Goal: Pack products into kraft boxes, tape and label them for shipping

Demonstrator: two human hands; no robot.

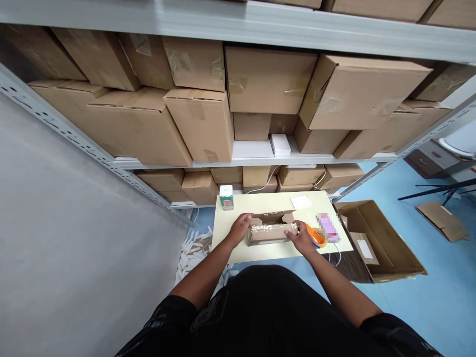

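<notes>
A grey metal shelf [186,20] packed with cardboard boxes stands ahead of me, and the low cream bench [260,202] sits at its foot, between it and me. On the blue floor to my right is a big open carton [401,248]. On the front half of the bench, near its middle, I have the small open box [273,216], its back flap up; at its front lies a wrapped bundle [271,232] in shiny clear film. Both have their long axis running left to right, across my body, with one end towards each hand. My left hand [240,230] has its fingers close together, clamped on the left end of the box. My right hand [302,240] clamps the bundle's right end, thumb lying across it and pointing left, a little apart from the other fingers. A green-and-white packet [226,198] stands at the back left.
</notes>
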